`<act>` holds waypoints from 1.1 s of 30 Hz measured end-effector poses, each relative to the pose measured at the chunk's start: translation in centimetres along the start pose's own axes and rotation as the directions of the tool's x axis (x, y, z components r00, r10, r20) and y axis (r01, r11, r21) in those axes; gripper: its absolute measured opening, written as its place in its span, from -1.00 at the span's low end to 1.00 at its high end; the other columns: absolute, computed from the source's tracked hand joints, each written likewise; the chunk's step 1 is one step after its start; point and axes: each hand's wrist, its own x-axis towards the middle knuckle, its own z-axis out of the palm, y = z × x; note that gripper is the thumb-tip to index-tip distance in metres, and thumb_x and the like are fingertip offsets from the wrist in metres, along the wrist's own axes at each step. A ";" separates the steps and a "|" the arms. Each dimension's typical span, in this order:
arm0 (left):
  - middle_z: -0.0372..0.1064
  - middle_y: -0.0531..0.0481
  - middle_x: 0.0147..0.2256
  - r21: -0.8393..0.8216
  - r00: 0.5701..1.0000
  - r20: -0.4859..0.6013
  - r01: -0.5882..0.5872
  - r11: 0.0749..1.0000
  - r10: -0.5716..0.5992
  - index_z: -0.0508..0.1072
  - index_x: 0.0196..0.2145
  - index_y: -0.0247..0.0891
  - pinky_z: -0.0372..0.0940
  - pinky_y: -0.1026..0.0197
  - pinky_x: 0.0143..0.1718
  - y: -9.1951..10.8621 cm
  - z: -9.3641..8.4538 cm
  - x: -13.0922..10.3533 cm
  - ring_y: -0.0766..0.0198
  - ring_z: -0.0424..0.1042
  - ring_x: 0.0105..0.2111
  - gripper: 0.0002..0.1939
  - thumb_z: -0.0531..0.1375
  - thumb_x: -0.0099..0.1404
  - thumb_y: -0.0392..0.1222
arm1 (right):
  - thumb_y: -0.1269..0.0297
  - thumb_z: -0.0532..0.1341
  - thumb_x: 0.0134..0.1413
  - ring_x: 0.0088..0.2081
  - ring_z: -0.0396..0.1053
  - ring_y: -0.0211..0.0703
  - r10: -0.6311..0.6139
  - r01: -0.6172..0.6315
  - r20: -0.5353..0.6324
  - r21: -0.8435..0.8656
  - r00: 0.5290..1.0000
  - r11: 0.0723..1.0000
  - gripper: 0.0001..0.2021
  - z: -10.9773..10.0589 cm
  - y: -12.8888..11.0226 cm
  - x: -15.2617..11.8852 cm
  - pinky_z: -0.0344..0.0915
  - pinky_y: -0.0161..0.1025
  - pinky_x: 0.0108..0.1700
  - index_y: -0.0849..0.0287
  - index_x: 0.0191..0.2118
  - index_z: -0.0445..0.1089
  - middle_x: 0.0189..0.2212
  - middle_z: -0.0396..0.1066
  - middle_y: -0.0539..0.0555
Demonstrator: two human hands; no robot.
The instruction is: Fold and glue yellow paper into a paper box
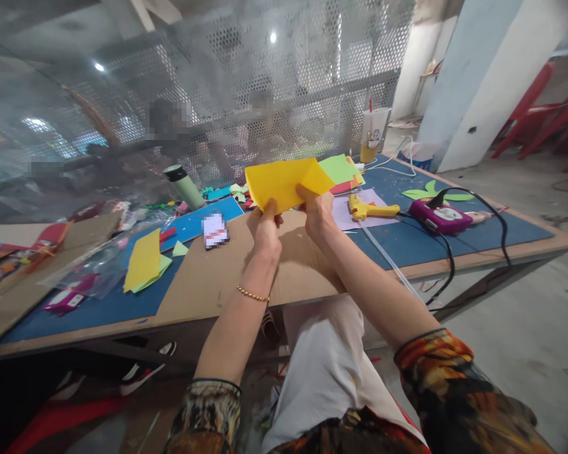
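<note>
- left hand and right hand both pinched the lower edge of a soft yellow felt sheet, held up over the flat brown cardboard
- yellow plastic glue gun lay just right of it

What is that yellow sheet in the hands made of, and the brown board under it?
The yellow sheet, held by the left hand and right hand, looks like matte craft foam or felt, maybe paper: it bends softly with no shine. The brown board looks like plain cardboard: dull, flat, tan, with straight cut edges.
</note>
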 end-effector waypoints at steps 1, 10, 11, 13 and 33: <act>0.21 0.19 -0.65 -0.006 1.000 -0.005 0.009 1.000 -0.009 0.32 -0.55 -0.17 -0.03 0.24 -0.58 0.0 0.0 0.0 0.45 0.13 -0.68 -0.51 0.54 0.23 -0.02 | 0.09 0.38 -0.09 -0.27 0.39 -0.11 -0.001 0.001 -0.007 -0.005 1.000 1.000 -0.77 0.0 0.0 0.1 0.37 -0.21 -0.29 0.07 -0.38 0.41 -0.41 0.45 0.00; 0.26 0.22 -0.65 -0.091 0.997 -0.077 0.012 0.996 -0.019 0.37 -0.47 -0.19 0.01 0.28 -0.59 -0.5 0.1 0.1 0.45 0.18 -0.70 -0.66 0.48 0.22 -0.16 | 0.04 0.39 -0.12 -0.32 0.32 -0.15 -0.014 0.014 -0.021 -0.024 1.000 1.000 -0.71 -0.1 0.5 0.2 0.33 -0.22 -0.32 0.07 -0.41 0.33 -0.48 0.29 -0.06; 0.27 0.22 -0.64 -0.098 0.997 -0.076 0.017 0.995 -0.025 0.37 -0.46 -0.19 0.02 0.28 -0.58 -0.5 0.1 0.1 0.45 0.19 -0.70 -0.68 0.47 0.22 -0.17 | 0.04 0.39 -0.12 -0.31 0.32 -0.14 -0.021 0.021 -0.017 -0.022 1.000 1.000 -0.70 -0.2 0.5 0.2 0.33 -0.22 -0.31 0.07 -0.42 0.31 -0.49 0.27 -0.07; 0.28 0.22 -0.63 -0.109 0.997 -0.071 0.029 0.994 -0.037 0.37 -0.45 -0.19 0.03 0.28 -0.58 -0.6 0.1 0.1 0.44 0.21 -0.70 -0.69 0.46 0.22 -0.18 | 0.03 0.38 -0.11 -0.30 0.32 -0.13 -0.035 0.035 -0.013 -0.018 0.999 0.999 -0.70 -0.2 0.6 0.2 0.34 -0.21 -0.29 0.06 -0.43 0.28 -0.50 0.23 -0.08; 0.19 0.21 -0.67 -0.036 0.988 -0.071 -0.141 0.989 0.138 0.33 -0.50 -0.16 -0.04 0.29 -0.65 -0.5 -0.2 0.6 0.44 0.12 -0.73 -0.50 0.49 0.25 0.14 | 0.21 0.30 0.09 -0.65 0.24 -0.30 0.094 -0.094 -0.003 -0.134 0.996 0.987 -0.83 0.7 -0.6 -0.5 0.11 -0.37 -0.59 0.09 -0.42 0.31 -0.66 0.27 -0.11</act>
